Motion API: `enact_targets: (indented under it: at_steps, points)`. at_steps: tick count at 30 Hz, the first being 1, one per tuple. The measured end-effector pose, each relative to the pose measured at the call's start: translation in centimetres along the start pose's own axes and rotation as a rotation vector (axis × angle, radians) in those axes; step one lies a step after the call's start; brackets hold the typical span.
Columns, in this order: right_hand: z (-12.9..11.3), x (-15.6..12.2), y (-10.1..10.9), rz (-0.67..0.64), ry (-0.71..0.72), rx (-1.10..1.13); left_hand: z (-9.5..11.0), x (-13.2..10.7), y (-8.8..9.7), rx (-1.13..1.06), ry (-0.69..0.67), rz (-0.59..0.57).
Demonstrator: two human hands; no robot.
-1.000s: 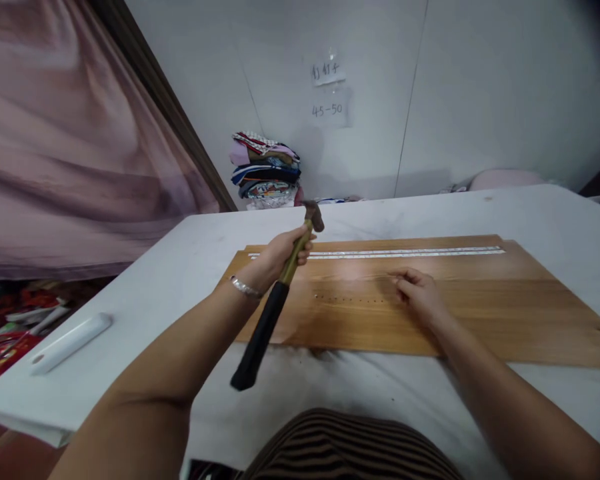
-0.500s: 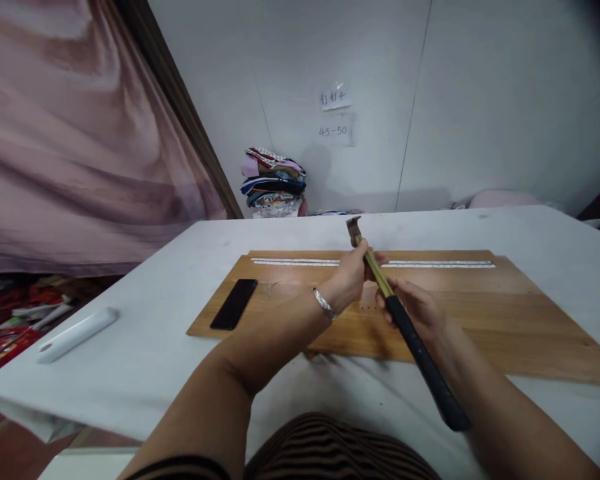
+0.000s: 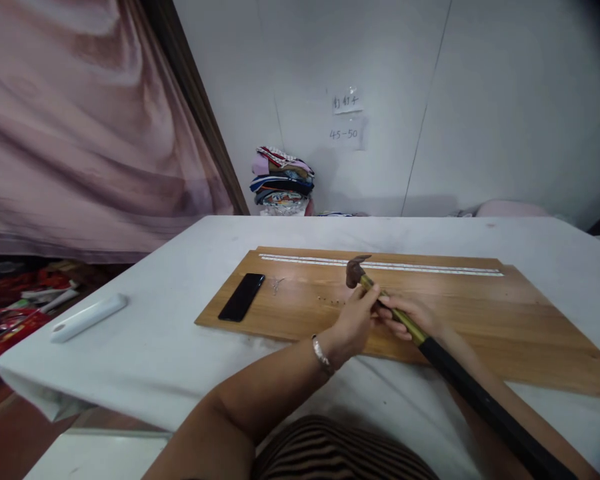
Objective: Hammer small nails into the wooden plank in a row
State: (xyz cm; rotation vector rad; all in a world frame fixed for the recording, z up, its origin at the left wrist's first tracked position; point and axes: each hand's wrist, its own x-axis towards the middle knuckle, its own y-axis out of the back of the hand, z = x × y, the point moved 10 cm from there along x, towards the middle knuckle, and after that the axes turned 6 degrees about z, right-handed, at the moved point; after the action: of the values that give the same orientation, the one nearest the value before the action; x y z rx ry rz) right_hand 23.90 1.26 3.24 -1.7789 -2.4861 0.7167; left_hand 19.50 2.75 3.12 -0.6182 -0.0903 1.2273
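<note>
A claw hammer [image 3: 416, 331] with a rusty head, yellow shaft and long black grip slants across the view above the wooden board [image 3: 480, 327]. My left hand [image 3: 356, 321], wearing a silver bracelet, is closed on the shaft just below the head. Right behind it, my right hand [image 3: 417, 319] has its fingers round the yellow part of the shaft. The black grip runs back over my right forearm to the lower edge. A row of small nails [image 3: 331, 301] stands in the board left of my left hand, partly hidden by it.
Two white measuring strips [image 3: 430, 269] lie along the board's far side. A black phone [image 3: 241, 297] and a little heap of loose nails [image 3: 276, 285] rest at its left end. A white oblong object [image 3: 89, 319] lies on the white table [image 3: 145, 360]. Folded cloths [image 3: 283, 183] are stacked behind.
The hammer's head has come down and closer to me, and its grip has swung further toward the lower right. My hands have drawn together on the shaft. The view has shifted slightly.
</note>
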Motion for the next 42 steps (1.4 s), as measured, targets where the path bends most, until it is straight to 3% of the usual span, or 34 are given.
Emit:
enact_targets:
  at_steps: [3, 6, 9, 11, 14, 19, 23, 27, 35, 42]
  points:
    - [1.3, 0.4, -0.3, -0.003, -0.052, 0.046, -0.2, -2.4, 3.0, 0.232, -0.039, -0.066]
    - [2.4, 0.7, -0.2, -0.006, -0.112, 0.088, -0.2, -4.7, 7.5, 0.6, -0.069, -0.078]
    - [2.9, 0.6, -0.3, -0.015, -0.155, 0.137, 2.8, -6.0, 11.8, 1.014, -0.304, 0.057]
    - [2.7, 0.4, -0.7, -0.017, -0.172, 0.138, 4.2, -6.1, 13.4, 1.291, -0.4, 0.134]
    - [1.2, 0.4, -1.8, -0.008, -0.165, 0.047, 4.8, -5.2, 13.4, 1.531, -0.485, 0.131]
    - [-1.7, 1.2, -2.9, 0.031, -0.091, -0.111, 4.5, -3.4, 11.7, 1.661, -0.647, 0.1]
    - [-0.3, 1.5, -2.9, 0.032, -0.084, -0.053, 3.9, -2.8, 11.9, 1.678, -0.689, 0.094]
    - [2.3, 1.2, -1.4, 0.139, -0.123, -0.031, 3.4, -2.6, 12.4, 1.624, -0.669, 0.07]
    - [3.0, 1.1, -1.6, 0.082, -0.168, -0.007, 3.5, -2.6, 12.6, 1.572, -0.666, 0.087]
    - [3.6, 1.3, -1.6, 0.123, -0.186, -0.039, 3.5, -2.6, 12.6, 1.55, -0.668, 0.067]
